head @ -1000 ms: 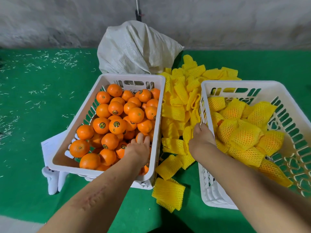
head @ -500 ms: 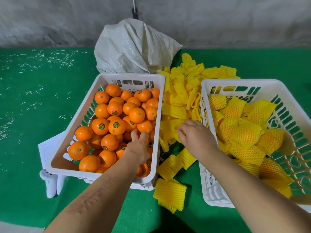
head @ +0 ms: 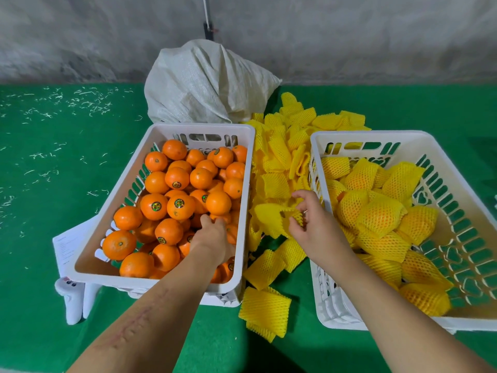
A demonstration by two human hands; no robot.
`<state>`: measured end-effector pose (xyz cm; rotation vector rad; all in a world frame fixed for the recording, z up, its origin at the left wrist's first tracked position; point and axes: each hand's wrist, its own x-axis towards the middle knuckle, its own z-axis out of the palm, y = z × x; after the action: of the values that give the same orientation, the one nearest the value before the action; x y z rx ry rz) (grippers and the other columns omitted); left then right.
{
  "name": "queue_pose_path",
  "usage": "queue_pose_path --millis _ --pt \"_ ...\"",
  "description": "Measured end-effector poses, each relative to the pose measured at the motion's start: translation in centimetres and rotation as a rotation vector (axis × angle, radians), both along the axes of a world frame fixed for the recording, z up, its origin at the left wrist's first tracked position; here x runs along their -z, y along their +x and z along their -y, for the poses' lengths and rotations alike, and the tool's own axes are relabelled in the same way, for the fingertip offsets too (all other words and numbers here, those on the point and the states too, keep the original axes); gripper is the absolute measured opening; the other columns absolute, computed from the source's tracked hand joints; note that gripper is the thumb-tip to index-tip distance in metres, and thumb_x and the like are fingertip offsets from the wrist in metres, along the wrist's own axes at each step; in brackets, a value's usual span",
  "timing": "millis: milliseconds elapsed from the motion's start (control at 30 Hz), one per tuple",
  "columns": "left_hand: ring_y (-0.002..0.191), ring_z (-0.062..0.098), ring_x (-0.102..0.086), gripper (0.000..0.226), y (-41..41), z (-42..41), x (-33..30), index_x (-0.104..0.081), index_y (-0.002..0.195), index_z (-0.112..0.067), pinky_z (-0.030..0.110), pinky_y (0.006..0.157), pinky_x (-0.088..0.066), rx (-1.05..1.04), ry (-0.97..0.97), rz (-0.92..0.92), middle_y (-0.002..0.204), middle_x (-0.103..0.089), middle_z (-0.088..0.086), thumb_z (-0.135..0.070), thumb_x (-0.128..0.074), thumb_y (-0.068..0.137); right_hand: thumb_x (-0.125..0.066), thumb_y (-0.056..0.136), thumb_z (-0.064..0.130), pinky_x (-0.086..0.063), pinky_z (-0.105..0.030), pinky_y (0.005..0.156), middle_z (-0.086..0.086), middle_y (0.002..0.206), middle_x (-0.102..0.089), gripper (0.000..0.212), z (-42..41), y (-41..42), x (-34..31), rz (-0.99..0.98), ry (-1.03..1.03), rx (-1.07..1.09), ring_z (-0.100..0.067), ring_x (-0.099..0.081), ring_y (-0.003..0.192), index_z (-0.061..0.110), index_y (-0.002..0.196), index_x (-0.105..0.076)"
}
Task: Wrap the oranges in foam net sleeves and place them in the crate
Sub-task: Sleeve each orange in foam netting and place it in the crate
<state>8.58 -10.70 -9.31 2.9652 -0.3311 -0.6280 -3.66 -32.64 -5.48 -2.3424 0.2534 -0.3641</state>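
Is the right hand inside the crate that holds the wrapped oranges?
No, the right hand is outside that crate, pinching a yellow foam net sleeve in the pile between the two crates.

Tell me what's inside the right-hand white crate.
The right crate holds oranges already wrapped in yellow foam net sleeves, piled unevenly. Whatever lies under the pile, and most of the crate's floor, is covered.

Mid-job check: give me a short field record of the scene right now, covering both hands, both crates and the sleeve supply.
left hand: reaching into the left white plastic crate, fingers among the bare oranges; grip hidden
right hand: pinching a yellow foam net sleeve over the loose pile
sleeve pile: between the two crates on the green mat
right white plastic crate: holds sleeved oranges, not full
behind: white woven sack
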Motion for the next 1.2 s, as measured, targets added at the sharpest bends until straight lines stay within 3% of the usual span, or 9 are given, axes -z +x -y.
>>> queue_pose_path --millis 133,267,400,500,633,800,900,1033,1200 --pt "0.099 0.024 -0.051 0.052 -0.4 -1.8 -1.6 -0.056 0.121 -0.020 0.038 0.081 -0.048 -0.151 -0.325 -0.014 0.124 -0.040 0.007 -0.052 -0.077 0.087 -0.065 0.096 0.027 -0.036 -0.025 0.052 0.010 0.086 -0.057 0.013 -0.1 0.1 -0.4 0.070 0.021 -0.014 -0.009 -0.051 0.063 0.025 0.108 -0.061" --pt "0.111 0.024 -0.064 0.070 -3.1 -1.5 -4.6 -0.063 0.128 -0.021 0.042 0.087 -0.058 -0.305 -0.921 0.081 0.131 -0.061 0.007 -0.062 -0.080 0.074 -0.062 0.096 0.028 -0.031 -0.035 0.043 -0.001 0.065 -0.044 0.022 0.1 0.2 -0.5 0.103 0.100 0.100 -0.010 -0.043 0.049 0.031 0.090 -0.041" --pt "0.094 0.012 -0.075 0.070 -6.1 0.6 -7.7 -0.064 0.131 -0.040 0.028 0.076 -0.060 -0.231 -1.323 -0.260 0.122 -0.071 -0.002 -0.065 -0.083 0.068 -0.058 0.095 0.036 -0.044 -0.044 0.042 -0.005 0.065 -0.047 0.025 -0.2 0.4 -1.0 0.118 0.117 0.152 -0.022 -0.059 0.054 0.032 0.082 -0.037" --pt "0.101 0.019 -0.073 0.073 -7.4 2.1 -7.8 -0.064 0.138 -0.040 0.028 0.079 -0.057 -0.079 -1.357 -0.601 0.139 -0.062 0.000 -0.050 -0.088 0.070 -0.056 0.101 0.042 -0.043 -0.041 0.048 0.003 0.062 -0.051 0.033 -0.2 0.3 -0.9 0.071 0.026 0.047 -0.016 -0.052 0.055 0.028 0.075 -0.042" --pt "0.092 0.015 -0.071 0.051 -7.7 2.6 -7.5 -0.074 0.122 -0.040 0.026 0.076 -0.057 0.009 -1.347 -0.657 0.121 -0.072 -0.003 -0.047 -0.086 0.073 -0.053 0.101 0.057 -0.043 -0.041 0.051 0.005 0.059 -0.051 0.042 -0.1 0.0 -0.6 0.025 -0.061 -0.059 -0.013 -0.053 0.057 0.029 0.071 -0.042" --pt "0.097 0.014 -0.073 0.060 -8.1 3.6 -6.2 -0.064 0.129 -0.039 0.026 0.077 -0.058 -0.087 -1.386 -0.333 0.118 -0.071 -0.009 -0.055 -0.084 0.075 -0.060 0.098 0.032 -0.032 -0.027 0.053 0.018 0.071 -0.050 0.004 0.3 0.4 -0.1 0.039 0.009 -0.002 -0.003 -0.048 0.063 0.036 0.098 -0.058" --pt "0.106 0.009 -0.068 0.064 -8.2 4.3 -5.8 -0.050 0.128 -0.049 0.024 0.078 -0.059 -0.058 -1.336 -0.105 0.124 -0.058 -0.019 -0.061 -0.084 0.075 -0.046 0.099 0.044 -0.033 -0.023 0.052 0.015 0.071 -0.052 0.014 0.3 0.3 -0.2 0.082 0.039 -0.004 -0.004 -0.050 0.062 0.035 0.095 -0.056" --pt "0.094 0.012 -0.066 0.067 -6.8 4.7 -5.3 -0.030 0.122 -0.042 0.025 0.069 -0.056 0.041 -1.298 0.071 0.118 -0.049 -0.008 -0.052 -0.083 0.083 -0.048 0.102 0.041 -0.031 -0.027 0.048 0.008 0.067 -0.048 0.023 0.2 -0.3 -0.5 0.154 0.126 -0.099 -0.012 -0.046 0.056 0.035 0.079 -0.047" --pt "0.142 0.005 -0.041 0.088 -5.4 4.3 -4.9 -0.017 0.152 -0.053 0.022 0.107 -0.045 0.131 -1.202 0.010 0.146 -0.027 -0.028 -0.048 -0.075 0.086 -0.048 0.100 0.035 -0.033 -0.038 0.048 0.007 0.067 -0.044 0.022 -0.3 -0.3 -0.7 0.179 0.066 -0.157 -0.014 -0.043 0.057 0.039 0.080 -0.042"
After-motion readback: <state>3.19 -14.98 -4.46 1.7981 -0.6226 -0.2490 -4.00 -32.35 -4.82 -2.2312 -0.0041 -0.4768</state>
